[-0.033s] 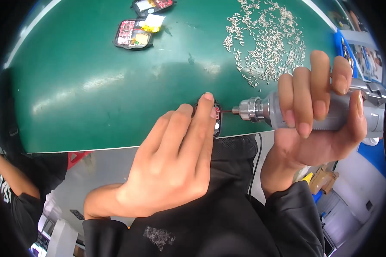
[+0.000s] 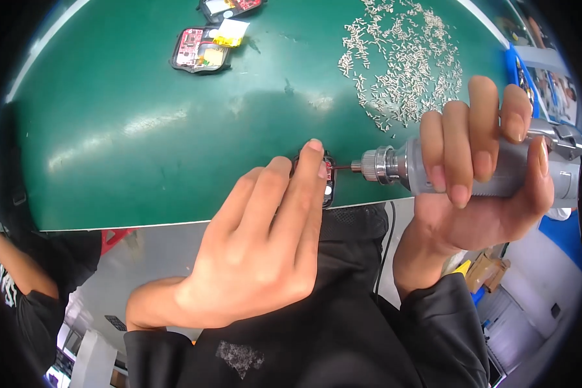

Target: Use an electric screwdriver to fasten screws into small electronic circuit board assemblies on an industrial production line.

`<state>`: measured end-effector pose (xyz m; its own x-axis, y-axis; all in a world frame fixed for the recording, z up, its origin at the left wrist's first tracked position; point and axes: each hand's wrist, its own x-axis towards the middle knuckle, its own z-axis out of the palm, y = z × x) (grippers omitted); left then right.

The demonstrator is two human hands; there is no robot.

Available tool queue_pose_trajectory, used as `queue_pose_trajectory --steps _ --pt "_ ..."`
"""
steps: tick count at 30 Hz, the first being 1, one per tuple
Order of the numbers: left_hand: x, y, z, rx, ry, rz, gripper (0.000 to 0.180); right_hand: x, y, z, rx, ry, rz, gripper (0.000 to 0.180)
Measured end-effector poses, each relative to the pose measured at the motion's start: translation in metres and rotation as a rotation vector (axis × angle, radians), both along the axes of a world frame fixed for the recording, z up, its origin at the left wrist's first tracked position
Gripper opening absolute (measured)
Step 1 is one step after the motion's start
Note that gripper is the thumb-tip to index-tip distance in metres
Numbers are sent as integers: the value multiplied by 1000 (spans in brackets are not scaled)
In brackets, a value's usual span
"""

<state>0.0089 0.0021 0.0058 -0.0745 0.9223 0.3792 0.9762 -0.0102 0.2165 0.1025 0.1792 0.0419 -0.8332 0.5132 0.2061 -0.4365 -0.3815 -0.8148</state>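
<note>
My left hand [image 2: 258, 236] grips a small black device housing with a red circuit board [image 2: 330, 184] near the front edge of the green table. Its fingers lie over the housing and hide much of it; the thumb is out of sight. Wrapped around a grey electric screwdriver [image 2: 394, 165] is my right hand [image 2: 475, 161]. The screwdriver lies almost level, and its thin bit [image 2: 344, 167] reaches left to the circuit board beside my left fingertips. I cannot tell whether a screw sits at the bit's tip.
Many small screws [image 2: 414, 77] are spread over the far right of the green table [image 2: 142, 155]. At the far left lie an open device housing [image 2: 197, 55] with a yellow-taped battery, and another housing [image 2: 229, 8] behind it. A blue bin [image 2: 520, 77] stands right; another person's arm [image 2: 22, 262] shows left.
</note>
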Motion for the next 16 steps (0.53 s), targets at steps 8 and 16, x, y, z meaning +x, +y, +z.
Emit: queue_pose_trajectory --steps 8,16 --pt "-2 3 -6 84 29 -19 37 -4 4 0 23 -34 91 18" --pt "2 0 -1 47 43 19 26 -21 -5 -1 92 -4 251 21"
